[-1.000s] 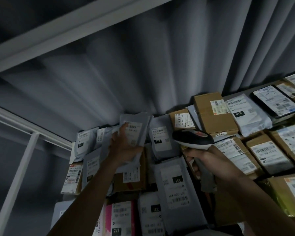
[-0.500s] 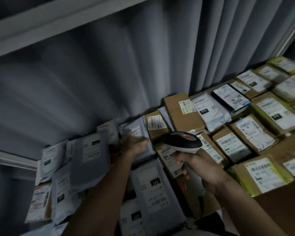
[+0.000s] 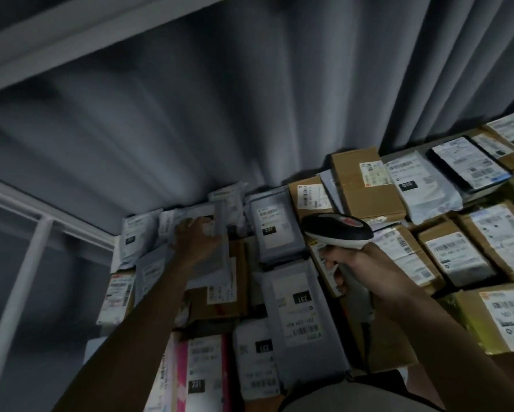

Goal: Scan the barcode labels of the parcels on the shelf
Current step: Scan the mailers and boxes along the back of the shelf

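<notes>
Parcels (image 3: pixel 282 307) cover the shelf across the lower right of the frame, easily two dozen. One barcode scanner (image 3: pixel 337 230) sits gripped in the right hand (image 3: pixel 365 272); left hand (image 3: pixel 197 242) lies flat on a grey mailer (image 3: pixel 212 257), center-left.

Left hand (image 3: pixel 196 239): half a second ago it rests on a grey mailer bag near the brown boxes; now it lies further left, fingers spread on a different grey bag (image 3: pixel 212 242) at the back of the pile.
Scanner (image 3: pixel 337 231): tilts a little more to the left in the right hand (image 3: pixel 365 270).
View: swings back left, so the white shelf post (image 3: pixel 21 281) shows again.
</notes>
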